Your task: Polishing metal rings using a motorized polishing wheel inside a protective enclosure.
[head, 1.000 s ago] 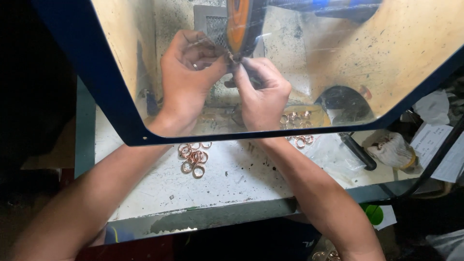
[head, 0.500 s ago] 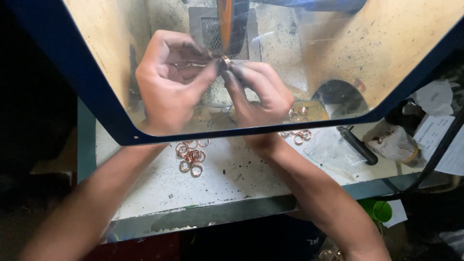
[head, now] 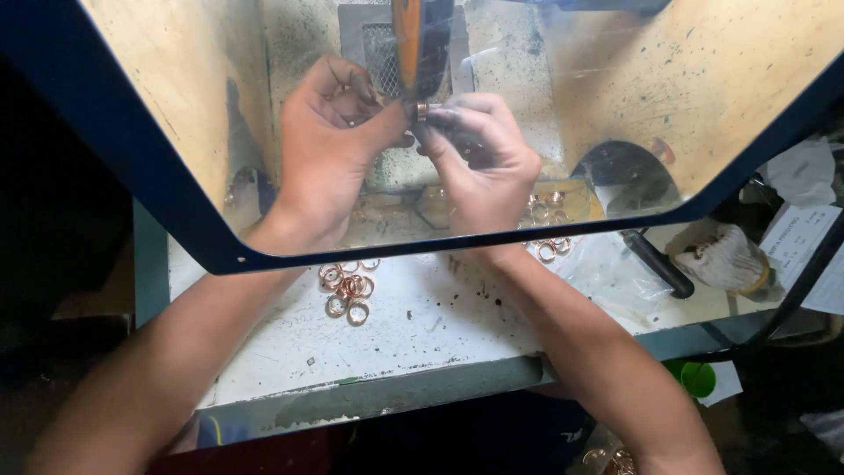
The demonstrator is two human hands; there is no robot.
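Note:
Behind a clear shield with a blue frame [head: 176,211], both my hands are raised to a spinning orange-edged wheel [head: 411,44]. My left hand [head: 330,149] and my right hand [head: 479,163] pinch a small copper-coloured ring [head: 422,110] together, pressing it against the wheel's lower edge. The fingertips of both hands meet at the ring. On the white bench, a pile of several copper rings [head: 347,286] lies below my left wrist. Another cluster of rings [head: 549,224] lies beside my right wrist, partly seen through the shield.
A clear plastic bag [head: 615,268] and a black handle [head: 655,264] lie on the bench [head: 422,334] at right. A dirty work glove [head: 725,259] and papers [head: 804,255] sit further right. A green cup [head: 697,378] stands below the bench edge.
Both hands have shifted slightly and closed in on the wheel, bringing the ring up against its lower edge. The piles of rings have not moved.

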